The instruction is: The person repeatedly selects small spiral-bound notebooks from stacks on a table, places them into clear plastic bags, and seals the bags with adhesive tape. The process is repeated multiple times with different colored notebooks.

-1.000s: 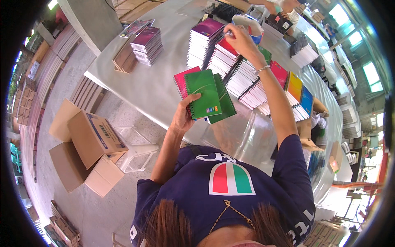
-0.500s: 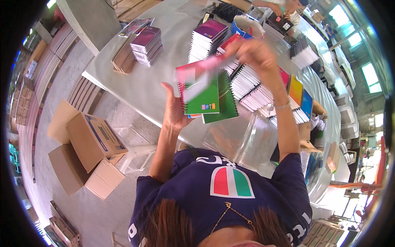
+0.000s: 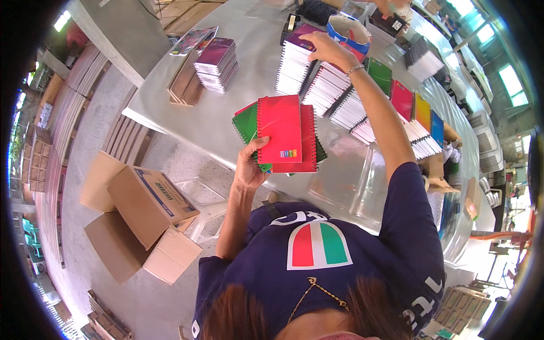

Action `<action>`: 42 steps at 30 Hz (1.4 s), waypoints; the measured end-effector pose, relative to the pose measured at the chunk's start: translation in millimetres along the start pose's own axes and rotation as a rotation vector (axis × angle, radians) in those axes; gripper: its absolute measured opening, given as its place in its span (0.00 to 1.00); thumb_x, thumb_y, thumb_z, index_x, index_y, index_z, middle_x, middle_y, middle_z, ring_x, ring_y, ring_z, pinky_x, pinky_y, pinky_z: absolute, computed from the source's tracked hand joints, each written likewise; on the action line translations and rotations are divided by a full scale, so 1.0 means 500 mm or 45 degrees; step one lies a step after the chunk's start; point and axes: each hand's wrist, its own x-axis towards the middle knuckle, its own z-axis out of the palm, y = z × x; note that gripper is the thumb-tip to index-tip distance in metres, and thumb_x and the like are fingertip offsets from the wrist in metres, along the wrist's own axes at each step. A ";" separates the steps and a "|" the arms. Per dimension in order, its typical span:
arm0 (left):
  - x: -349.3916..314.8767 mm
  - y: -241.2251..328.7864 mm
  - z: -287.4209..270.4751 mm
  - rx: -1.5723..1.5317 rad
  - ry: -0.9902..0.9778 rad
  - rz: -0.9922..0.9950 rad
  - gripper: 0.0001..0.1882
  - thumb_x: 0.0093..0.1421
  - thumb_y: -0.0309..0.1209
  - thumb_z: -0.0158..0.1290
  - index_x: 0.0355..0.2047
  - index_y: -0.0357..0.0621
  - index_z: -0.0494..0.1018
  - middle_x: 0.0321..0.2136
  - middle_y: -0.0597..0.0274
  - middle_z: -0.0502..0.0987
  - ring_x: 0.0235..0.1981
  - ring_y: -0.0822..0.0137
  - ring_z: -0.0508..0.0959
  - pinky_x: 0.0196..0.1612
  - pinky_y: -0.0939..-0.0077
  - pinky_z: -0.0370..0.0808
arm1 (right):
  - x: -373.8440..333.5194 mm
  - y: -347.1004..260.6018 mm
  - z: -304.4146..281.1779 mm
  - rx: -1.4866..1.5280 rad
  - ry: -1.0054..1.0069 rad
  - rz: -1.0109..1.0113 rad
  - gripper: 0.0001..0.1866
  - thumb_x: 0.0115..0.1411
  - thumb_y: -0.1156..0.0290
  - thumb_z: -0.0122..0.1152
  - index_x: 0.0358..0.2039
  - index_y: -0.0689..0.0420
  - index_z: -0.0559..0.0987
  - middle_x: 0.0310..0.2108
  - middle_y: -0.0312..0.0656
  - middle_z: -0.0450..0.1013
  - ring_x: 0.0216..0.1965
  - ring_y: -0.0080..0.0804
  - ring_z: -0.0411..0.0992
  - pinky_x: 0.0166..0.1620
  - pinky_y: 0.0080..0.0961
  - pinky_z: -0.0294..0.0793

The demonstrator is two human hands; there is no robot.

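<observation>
My left hand (image 3: 249, 169) grips a fanned bunch of spiral notebooks over the table's near edge. A red notebook (image 3: 279, 126) lies on top, with the thumb pressed on its cover. Another red one and green notebooks (image 3: 245, 127) stick out from under it. My right hand (image 3: 330, 50) reaches far forward to a tall stack topped by a purple notebook (image 3: 294, 41). Its fingers and thumb are bent around the right side of that top notebook, which still lies on the stack.
Stacks topped by green (image 3: 378, 73), red (image 3: 401, 100), yellow (image 3: 422, 110) and blue notebooks (image 3: 436, 129) run rightward. Another purple-topped stack (image 3: 218, 55) stands at left. A blue-and-white round container (image 3: 357, 41) sits behind my right hand. An open cardboard box (image 3: 153, 195) is at lower left.
My right hand has laid a red notebook onto the bunch, let go, and moved forward to the purple stack. The left hand still holds the bunch, its thumb now on the top cover.
</observation>
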 end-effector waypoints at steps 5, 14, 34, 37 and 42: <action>-0.037 0.013 -0.014 0.072 0.097 0.076 0.19 0.60 0.29 0.53 0.50 0.35 0.69 0.43 0.54 0.78 0.40 0.63 0.81 0.44 0.67 0.80 | 0.002 -0.007 -0.057 0.024 -0.231 0.021 0.33 0.47 0.73 0.67 0.57 0.58 0.71 0.49 0.54 0.72 0.54 0.48 0.68 0.56 0.34 0.67; -0.061 0.027 -0.012 0.167 0.113 0.083 0.21 0.60 0.33 0.56 0.51 0.36 0.69 0.44 0.55 0.77 0.42 0.65 0.80 0.45 0.70 0.79 | -0.002 -0.023 -0.049 -0.432 -0.269 -0.020 0.30 0.61 0.74 0.47 0.64 0.62 0.56 0.53 0.57 0.67 0.53 0.45 0.68 0.56 0.36 0.66; -0.020 -0.035 0.026 0.191 0.044 0.094 0.26 0.61 0.41 0.56 0.54 0.36 0.67 0.46 0.55 0.76 0.46 0.65 0.78 0.48 0.69 0.78 | -0.315 -0.322 -0.167 -0.013 0.778 -0.318 0.24 0.57 0.78 0.56 0.56 0.51 0.71 0.48 0.45 0.72 0.43 0.42 0.75 0.41 0.36 0.76; 0.007 -0.061 0.023 0.185 -0.010 -0.028 0.25 0.63 0.40 0.54 0.54 0.35 0.68 0.45 0.54 0.77 0.44 0.65 0.79 0.46 0.70 0.79 | -0.445 -0.353 -0.109 -0.076 0.166 -0.468 0.30 0.50 0.80 0.58 0.56 0.50 0.71 0.57 0.39 0.67 0.56 0.35 0.68 0.58 0.39 0.67; 0.049 -0.157 -0.020 0.358 -0.062 -0.405 0.21 0.62 0.35 0.53 0.51 0.33 0.69 0.42 0.54 0.78 0.39 0.68 0.81 0.42 0.73 0.80 | -0.626 -0.325 -0.084 0.484 0.039 0.096 0.35 0.47 0.84 0.57 0.58 0.47 0.69 0.62 0.40 0.62 0.68 0.38 0.52 0.70 0.42 0.48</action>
